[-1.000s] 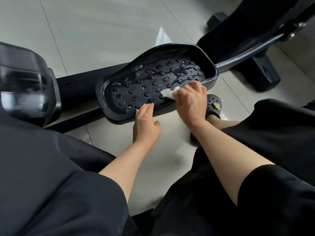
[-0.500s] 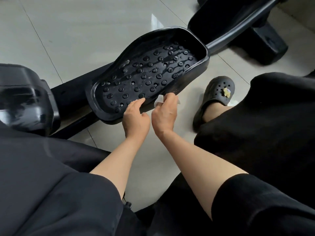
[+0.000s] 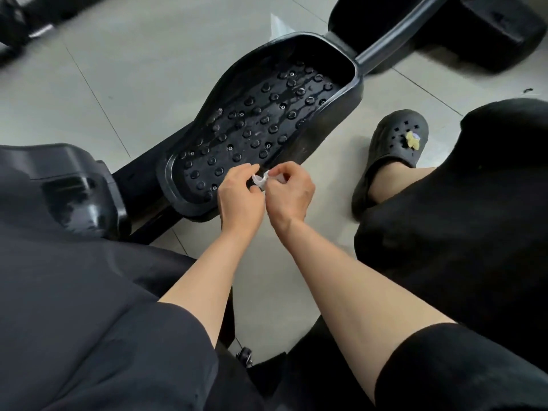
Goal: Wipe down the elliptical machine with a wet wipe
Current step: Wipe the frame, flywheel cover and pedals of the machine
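Observation:
The elliptical's black foot pedal [image 3: 332, 126] lies across the middle, its studded tread streaked with wet marks. Just over the pedal's near rim my two hands meet. A small crumpled white wet wipe [image 3: 261, 180] shows between them. My left hand [image 3: 240, 196] pinches it from the left with curled fingers. My right hand [image 3: 289, 194] pinches it from the right. Most of the wipe is hidden by the fingers.
A black arm [image 3: 394, 34] runs from the pedal to the upper right, toward the machine's base foot [image 3: 498, 34]. A glossy black housing [image 3: 74, 197] sits at the left. My foot in a black clog [image 3: 394, 149] rests on the grey tiled floor beside the pedal.
My right hand pulled the wipe off the tread to the near rim. My left hand left the rim and took hold of the wipe too. The view shifted closer.

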